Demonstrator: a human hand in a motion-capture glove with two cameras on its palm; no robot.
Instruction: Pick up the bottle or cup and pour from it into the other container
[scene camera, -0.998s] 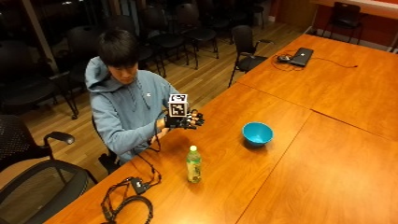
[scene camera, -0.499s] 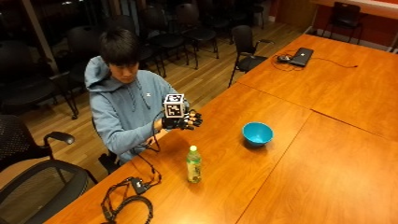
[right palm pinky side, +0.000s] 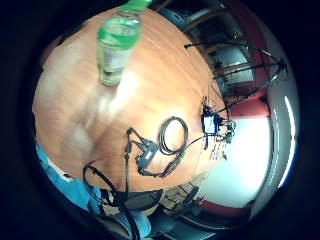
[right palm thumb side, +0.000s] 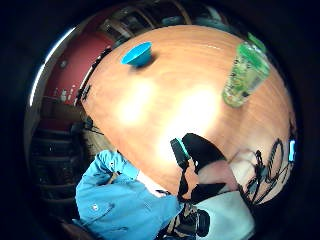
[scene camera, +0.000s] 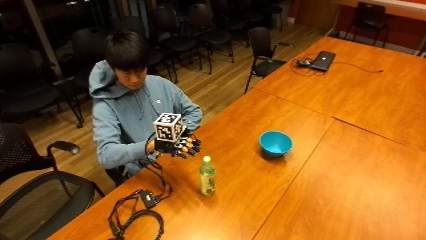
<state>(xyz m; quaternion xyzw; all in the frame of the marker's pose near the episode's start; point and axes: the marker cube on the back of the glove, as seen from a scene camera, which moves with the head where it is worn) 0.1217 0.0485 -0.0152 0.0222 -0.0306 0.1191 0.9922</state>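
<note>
A green-capped bottle of pale green drink stands upright on the wooden table, near the person's side. A blue bowl sits further along the table, apart from the bottle. My gloved right hand hovers above the table edge in front of the person's chest, between the person and the bottle. Its fingers hang loosely curled and hold nothing. The little finger side palm view shows the bottle standing on the wood. The thumb side palm view shows both the bottle and the bowl.
A coil of black cable with a small box lies on the table corner near the person, also in the palm view as cable. A laptop lies at the far end. Office chairs stand beside the table.
My gloved hand has come down a little and drawn slightly toward the person. The bottle and bowl have not moved.
</note>
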